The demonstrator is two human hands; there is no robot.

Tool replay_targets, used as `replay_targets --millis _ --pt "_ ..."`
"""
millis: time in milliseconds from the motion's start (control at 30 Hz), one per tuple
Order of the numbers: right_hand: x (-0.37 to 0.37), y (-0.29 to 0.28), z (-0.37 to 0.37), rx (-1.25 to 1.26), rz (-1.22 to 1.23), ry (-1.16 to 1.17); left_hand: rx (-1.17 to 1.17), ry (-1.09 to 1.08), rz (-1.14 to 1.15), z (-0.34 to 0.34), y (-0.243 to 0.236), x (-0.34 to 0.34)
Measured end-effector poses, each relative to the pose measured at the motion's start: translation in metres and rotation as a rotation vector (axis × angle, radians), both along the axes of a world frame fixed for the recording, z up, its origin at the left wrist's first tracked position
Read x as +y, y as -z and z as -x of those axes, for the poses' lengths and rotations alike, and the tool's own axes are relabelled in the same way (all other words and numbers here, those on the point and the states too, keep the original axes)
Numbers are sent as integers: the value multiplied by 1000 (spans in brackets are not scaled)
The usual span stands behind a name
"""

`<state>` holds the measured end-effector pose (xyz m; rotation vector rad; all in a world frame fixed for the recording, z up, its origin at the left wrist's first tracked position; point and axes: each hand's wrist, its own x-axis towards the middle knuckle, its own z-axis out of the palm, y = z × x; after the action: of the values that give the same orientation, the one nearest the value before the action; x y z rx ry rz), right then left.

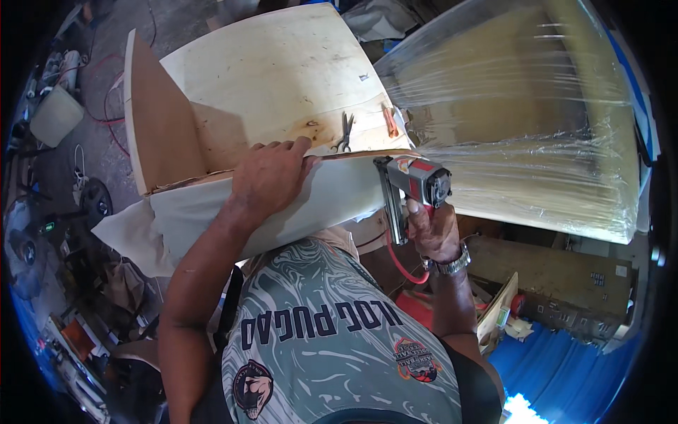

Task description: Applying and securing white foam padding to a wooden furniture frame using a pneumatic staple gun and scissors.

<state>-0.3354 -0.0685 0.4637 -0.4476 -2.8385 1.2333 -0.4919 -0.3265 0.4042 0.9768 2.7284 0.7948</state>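
Observation:
My left hand (272,173) grips the upper edge of an upright panel, its fingers hooked over the far side. Pale fabric (342,194) covers the panel's near face and hangs loose at the left end. In my right hand (436,233) is a grey and red pneumatic staple gun (421,178), its nose at the right end of the panel's top edge. A red air hose (404,270) curves down from the gun. Just beyond the panel, dark scissors (345,134) and a small orange-red tool (390,122) lie on a wide pale board (272,67).
A brown side board (159,116) rises at the left end of the frame. At the right stands a large yellowish piece wrapped in clear plastic (508,134). A fan (97,200) and a pale container (56,116) are on the cluttered left side. Blue sheeting (565,364) lies lower right.

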Motion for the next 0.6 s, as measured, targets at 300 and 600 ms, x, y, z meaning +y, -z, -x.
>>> replay_targets --millis 300,600 --pt "-33 0 7 -158 -101 -30 -43 7 30 0 -1 -2" --pt "-56 -5 16 -166 -23 -131 -77 30 18 2 1 -3"
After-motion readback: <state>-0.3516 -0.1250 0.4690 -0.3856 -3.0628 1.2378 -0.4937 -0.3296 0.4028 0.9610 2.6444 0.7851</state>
